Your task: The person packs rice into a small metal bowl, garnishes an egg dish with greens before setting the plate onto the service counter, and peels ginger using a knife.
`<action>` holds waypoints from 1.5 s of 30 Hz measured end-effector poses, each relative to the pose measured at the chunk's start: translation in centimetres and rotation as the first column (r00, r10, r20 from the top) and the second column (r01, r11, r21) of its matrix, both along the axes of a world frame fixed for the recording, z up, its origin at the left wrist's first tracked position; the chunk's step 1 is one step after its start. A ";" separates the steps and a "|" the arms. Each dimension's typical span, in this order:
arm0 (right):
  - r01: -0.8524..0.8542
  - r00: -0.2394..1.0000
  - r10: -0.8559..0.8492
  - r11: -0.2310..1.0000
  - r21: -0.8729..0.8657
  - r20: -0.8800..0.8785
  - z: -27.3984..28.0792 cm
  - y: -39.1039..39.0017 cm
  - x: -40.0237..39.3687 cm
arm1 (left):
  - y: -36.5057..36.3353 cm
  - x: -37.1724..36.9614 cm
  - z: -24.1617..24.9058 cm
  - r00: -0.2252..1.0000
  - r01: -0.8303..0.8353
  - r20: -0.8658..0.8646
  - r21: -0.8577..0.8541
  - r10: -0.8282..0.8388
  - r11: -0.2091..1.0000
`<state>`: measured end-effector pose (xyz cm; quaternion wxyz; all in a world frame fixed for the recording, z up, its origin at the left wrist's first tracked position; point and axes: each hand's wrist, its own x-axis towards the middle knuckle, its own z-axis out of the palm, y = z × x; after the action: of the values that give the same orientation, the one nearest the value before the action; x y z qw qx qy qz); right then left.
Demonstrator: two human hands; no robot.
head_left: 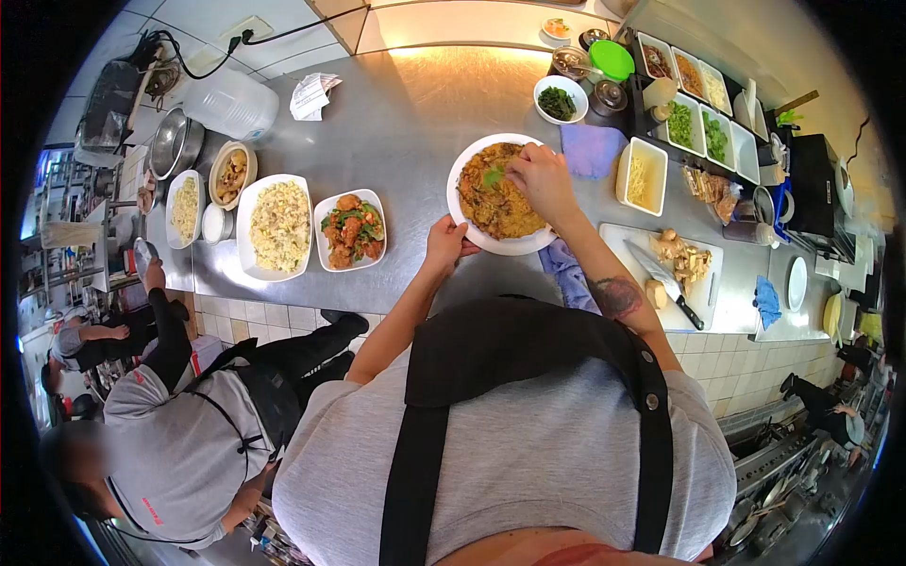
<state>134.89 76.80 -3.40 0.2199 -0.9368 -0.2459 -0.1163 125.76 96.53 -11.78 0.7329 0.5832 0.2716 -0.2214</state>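
A round white plate of orange-brown cooked food sits on the steel counter before me. My left hand grips its near-left rim, with the fingers curled at the edge. Over the right part of the food is my right hand, fingertips pinched together and pointing down. Whatever lies between those fingertips is too small to make out. A green herb sprig rests on the food, just left of the fingertips.
Left stand a dish of fried chicken pieces and a fried rice dish. On the right, a white cutting board holds a knife and cut ginger. Topping containers line the back right. A co-worker stands left.
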 end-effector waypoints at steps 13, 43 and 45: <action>-0.083 0.991 0.098 0.983 -0.166 0.086 -2.5 -1.4 -2.8 | 0.2 -0.1 0.1 0.999 0.029 0.019 0.009 -0.029 1.000; 0.302 0.940 -0.223 0.896 0.326 -0.260 -4.9 -6.6 -16.1 | 1.4 15.6 -1.5 0.847 -0.525 0.020 -0.133 0.532 0.841; 0.318 0.937 -0.252 0.902 0.294 -0.240 -5.7 -6.4 -16.2 | 1.0 19.5 -1.9 0.814 -0.562 0.040 -0.196 0.579 0.804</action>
<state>118.65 70.39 -9.07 0.3763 -0.9198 -0.0599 -0.0936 145.26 97.56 -13.67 0.8262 0.4178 0.3776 0.0153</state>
